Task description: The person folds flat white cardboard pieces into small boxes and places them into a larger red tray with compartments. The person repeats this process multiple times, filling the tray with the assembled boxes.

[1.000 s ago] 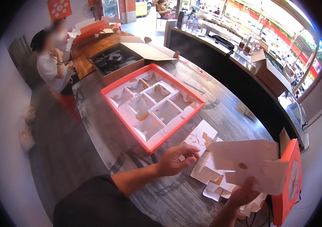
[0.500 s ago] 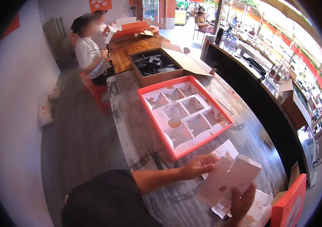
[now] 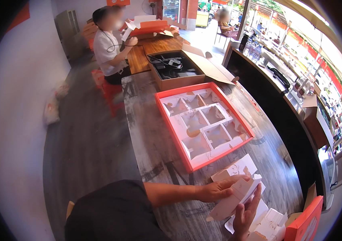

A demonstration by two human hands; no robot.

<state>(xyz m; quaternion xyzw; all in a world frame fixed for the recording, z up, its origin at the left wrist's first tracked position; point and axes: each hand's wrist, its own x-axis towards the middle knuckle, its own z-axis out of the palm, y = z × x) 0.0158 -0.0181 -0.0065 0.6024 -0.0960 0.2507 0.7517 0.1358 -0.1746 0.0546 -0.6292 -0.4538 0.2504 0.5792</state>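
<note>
Between my two hands is a white cardboard piece (image 3: 240,189) with printed patterns, tilted up and folded narrow. My left hand (image 3: 218,190) grips its left side, thumb along the face. On its right side my right hand (image 3: 248,213) presses with the fingers raised. Just beyond lies another white cardboard piece (image 3: 243,164) on the table. More folded white cardboard (image 3: 270,225) rests beside my right hand. Farther off sits a shallow red-orange box (image 3: 173,134) fitted with white cardboard dividers that form several square compartments.
Behind the divided box stands an open brown carton (image 3: 179,83) holding cables and dark devices. An upright red-orange box (image 3: 305,221) is at the near right. A dark counter (image 3: 267,100) borders the table's right. At the far left a person (image 3: 108,54) sits holding a cable.
The cardboard piece has turned from broad face-on to a narrower, folded, tilted shape. My left hand has shifted onto its near face, and my right fingers have come up along its edge.
</note>
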